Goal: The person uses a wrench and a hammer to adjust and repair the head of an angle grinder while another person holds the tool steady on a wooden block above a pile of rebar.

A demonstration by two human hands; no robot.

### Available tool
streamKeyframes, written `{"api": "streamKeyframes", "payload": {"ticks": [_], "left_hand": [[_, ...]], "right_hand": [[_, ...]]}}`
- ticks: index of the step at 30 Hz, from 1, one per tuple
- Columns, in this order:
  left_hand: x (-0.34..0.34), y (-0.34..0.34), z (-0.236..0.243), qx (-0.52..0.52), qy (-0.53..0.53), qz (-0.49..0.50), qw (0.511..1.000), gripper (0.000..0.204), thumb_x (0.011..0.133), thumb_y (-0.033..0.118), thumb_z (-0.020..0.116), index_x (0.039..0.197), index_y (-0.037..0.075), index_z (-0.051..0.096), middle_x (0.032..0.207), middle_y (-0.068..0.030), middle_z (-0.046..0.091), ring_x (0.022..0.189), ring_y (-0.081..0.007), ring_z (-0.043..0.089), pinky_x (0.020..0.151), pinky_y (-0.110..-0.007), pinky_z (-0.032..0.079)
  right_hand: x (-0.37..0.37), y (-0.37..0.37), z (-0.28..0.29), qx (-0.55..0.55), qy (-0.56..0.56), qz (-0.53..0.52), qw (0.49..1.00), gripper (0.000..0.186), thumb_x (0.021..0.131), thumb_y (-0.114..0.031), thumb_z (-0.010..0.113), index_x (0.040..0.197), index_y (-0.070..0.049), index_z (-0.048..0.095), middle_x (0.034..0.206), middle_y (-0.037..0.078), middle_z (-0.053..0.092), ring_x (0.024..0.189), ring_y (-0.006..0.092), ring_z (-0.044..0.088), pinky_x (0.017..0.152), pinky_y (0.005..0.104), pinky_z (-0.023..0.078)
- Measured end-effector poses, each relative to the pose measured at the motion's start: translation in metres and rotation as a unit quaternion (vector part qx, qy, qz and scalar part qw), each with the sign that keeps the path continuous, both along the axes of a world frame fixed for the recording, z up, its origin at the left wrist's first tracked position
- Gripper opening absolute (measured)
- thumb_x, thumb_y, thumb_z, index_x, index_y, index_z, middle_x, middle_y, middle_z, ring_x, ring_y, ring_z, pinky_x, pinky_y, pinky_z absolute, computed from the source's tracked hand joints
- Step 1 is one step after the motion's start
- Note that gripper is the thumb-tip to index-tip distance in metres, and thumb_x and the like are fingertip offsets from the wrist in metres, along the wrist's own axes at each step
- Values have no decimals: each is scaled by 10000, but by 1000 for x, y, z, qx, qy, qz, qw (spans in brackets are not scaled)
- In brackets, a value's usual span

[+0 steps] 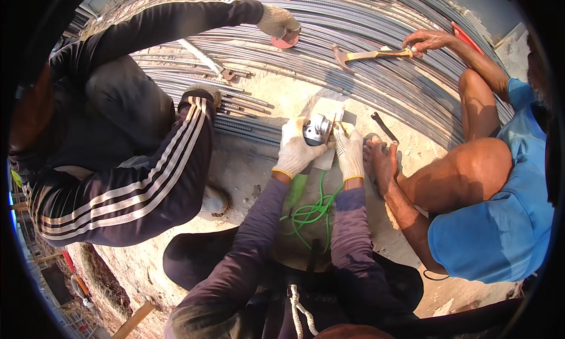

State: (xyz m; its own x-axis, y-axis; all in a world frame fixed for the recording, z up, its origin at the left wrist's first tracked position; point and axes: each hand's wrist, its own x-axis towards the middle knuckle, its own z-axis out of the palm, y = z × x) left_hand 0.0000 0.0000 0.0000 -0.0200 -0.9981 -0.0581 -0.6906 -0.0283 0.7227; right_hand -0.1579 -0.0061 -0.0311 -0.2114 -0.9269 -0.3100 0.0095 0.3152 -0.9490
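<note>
An angle grinder (316,130), with a silver metal head, is in front of me with its head toward the far side. My left hand (296,149), in a white knitted glove, is wrapped round its left side. My right hand (349,149), gloved alike, has its fingers closed at the right side of the head, by the guard; the fingertips are partly hidden. A green power cord (318,209) lies in loops between my forearms. To the right of my right hand, a dark spanner (384,126) lies by a co-worker's bare foot and hand.
Steel reinforcing bars (365,30) spread across the far side. A co-worker at left holds a red disc (285,40) in a gloved hand. At right, another co-worker in blue crouches, one hand at the handle of a hammer (376,55) on the bars.
</note>
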Motion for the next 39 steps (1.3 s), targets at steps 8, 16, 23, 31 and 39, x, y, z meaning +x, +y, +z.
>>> {"api": "streamKeyframes", "payload": {"ticks": [8, 16, 23, 31, 39], "left_hand": [[42, 2, -27, -37, 35, -32, 998, 883, 648, 423, 877, 1325, 13, 486, 1211, -191, 530, 1200, -352, 506, 1015, -432, 449], [16, -3, -21, -41, 151, -16, 988, 868, 621, 375, 915, 1301, 15, 514, 1240, -159, 530, 1235, -343, 482, 1053, -423, 422], [27, -5, -37, -125, 106, -17, 986, 802, 613, 379, 922, 1240, 23, 571, 1241, -161, 558, 1202, -344, 521, 1044, -425, 440], [32, -6, -28, -82, 166, -32, 982, 751, 648, 387, 875, 1237, 31, 575, 1212, -165, 569, 1178, -346, 537, 1034, -432, 441], [32, -6, -43, -121, 143, -49, 981, 748, 667, 304, 853, 1270, 19, 516, 1218, -181, 533, 1196, -365, 508, 1024, -440, 448]], "right_hand": [[19, 4, -46, -61, 23, 15, 998, 304, 987, -189, 660, 1212, 14, 644, 1019, 100, 691, 816, 147, 640, 689, 279, 520], [-19, -3, -50, 44, -82, -30, 995, 381, 999, -283, 657, 1195, 43, 626, 997, 111, 676, 818, 139, 632, 625, 272, 511], [5, 5, -29, 4, -5, -11, 1000, 335, 1004, -247, 640, 1185, 33, 608, 972, 100, 660, 801, 155, 639, 638, 284, 527], [-1, 4, -21, 48, -82, -47, 994, 306, 994, -191, 650, 1191, 34, 587, 955, 114, 656, 761, 189, 660, 601, 278, 539], [-5, -5, -35, 49, -102, -42, 993, 229, 1024, -198, 604, 1068, 26, 587, 854, 83, 625, 660, 146, 610, 539, 274, 500]]}}
